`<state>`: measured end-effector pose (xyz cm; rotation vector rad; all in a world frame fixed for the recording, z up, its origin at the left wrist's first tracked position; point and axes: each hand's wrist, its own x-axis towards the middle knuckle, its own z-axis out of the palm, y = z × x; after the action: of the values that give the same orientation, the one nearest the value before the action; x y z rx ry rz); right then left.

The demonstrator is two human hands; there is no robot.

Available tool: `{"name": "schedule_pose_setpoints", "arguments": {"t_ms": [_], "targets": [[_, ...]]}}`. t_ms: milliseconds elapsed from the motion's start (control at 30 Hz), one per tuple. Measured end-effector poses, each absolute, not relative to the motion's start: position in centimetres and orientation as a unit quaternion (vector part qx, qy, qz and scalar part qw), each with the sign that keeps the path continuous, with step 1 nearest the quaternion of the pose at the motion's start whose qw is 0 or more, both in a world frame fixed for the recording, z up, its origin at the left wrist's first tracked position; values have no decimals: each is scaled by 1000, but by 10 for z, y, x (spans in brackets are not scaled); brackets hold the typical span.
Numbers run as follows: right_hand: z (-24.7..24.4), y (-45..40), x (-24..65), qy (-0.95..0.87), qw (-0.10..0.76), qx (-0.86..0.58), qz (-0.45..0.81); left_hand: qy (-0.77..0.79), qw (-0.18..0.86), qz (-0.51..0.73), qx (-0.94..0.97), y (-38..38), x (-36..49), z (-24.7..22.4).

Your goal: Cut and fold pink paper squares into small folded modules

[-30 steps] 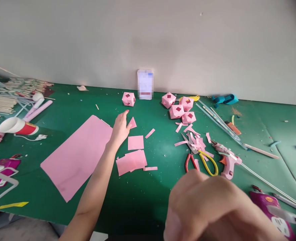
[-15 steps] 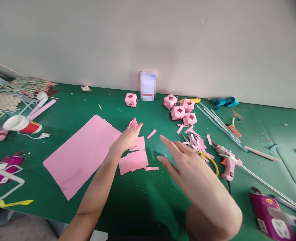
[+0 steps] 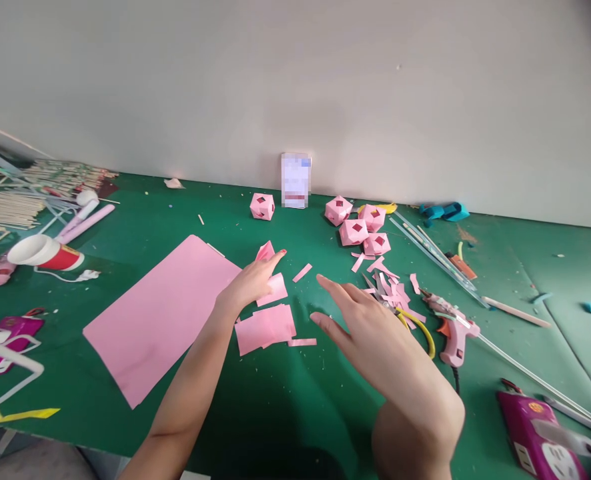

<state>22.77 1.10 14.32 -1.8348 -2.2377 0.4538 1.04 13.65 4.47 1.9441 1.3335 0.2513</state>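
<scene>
My left hand point(image 3: 248, 283) is palm down over a small pink paper piece point(image 3: 276, 291), one finger stretched out and the others curled onto the paper; their tips are hidden. Just beyond it stands a folded pink piece point(image 3: 264, 251). Nearer me lies an overlapping stack of pink paper rectangles point(image 3: 265, 330), with a narrow strip point(image 3: 303, 342) beside it. My right hand point(image 3: 358, 317) hovers above the table to the right, fingers extended and holding nothing. Past its fingertips is another pink strip point(image 3: 302, 273).
A large pink sheet point(image 3: 163, 317) lies left. Pink paper balls point(image 3: 354, 231) cluster at the back right; another ball point(image 3: 262, 207) sits near a phone point(image 3: 296, 180). Yellow-handled scissors point(image 3: 420, 323), paper scraps point(image 3: 395, 293) and a glue gun point(image 3: 455, 327) lie right. A paper cup point(image 3: 50, 253) lies left.
The small paper piece under my left hand has shifted slightly away from me and bent. Both hands keep nearly the same place; the view has tilted up a little.
</scene>
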Motion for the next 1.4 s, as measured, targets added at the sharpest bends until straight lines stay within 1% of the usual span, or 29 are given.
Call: {"name": "schedule_pose_setpoints", "arguments": {"t_ms": [133, 300, 433, 567, 800, 1100, 1233, 1333, 1400], "targets": [[141, 13, 227, -759, 111, -622, 156, 496, 463, 166, 715, 138, 6, 51], [140, 11, 228, -761, 117, -618, 158, 487, 467, 213, 706, 129, 11, 81], [137, 11, 230, -757, 118, -627, 138, 465, 533, 308, 636, 118, 17, 106], [137, 15, 231, -757, 122, -630, 124, 428, 584, 335, 603, 110, 20, 119], [143, 21, 230, -755, 175, -614, 146, 403, 585, 352, 609, 112, 21, 117], [150, 21, 214, -781, 175, -578, 156, 437, 542, 343, 630, 107, 25, 118], [150, 27, 214, -743, 230, -605, 174, 448, 512, 370, 632, 106, 25, 121], [148, 31, 218, -685, 277, -658, 148, 450, 506, 383, 628, 105, 26, 121], [148, 31, 220, -661, 291, -679, 136, 449, 505, 381, 631, 104, 27, 121]]}}
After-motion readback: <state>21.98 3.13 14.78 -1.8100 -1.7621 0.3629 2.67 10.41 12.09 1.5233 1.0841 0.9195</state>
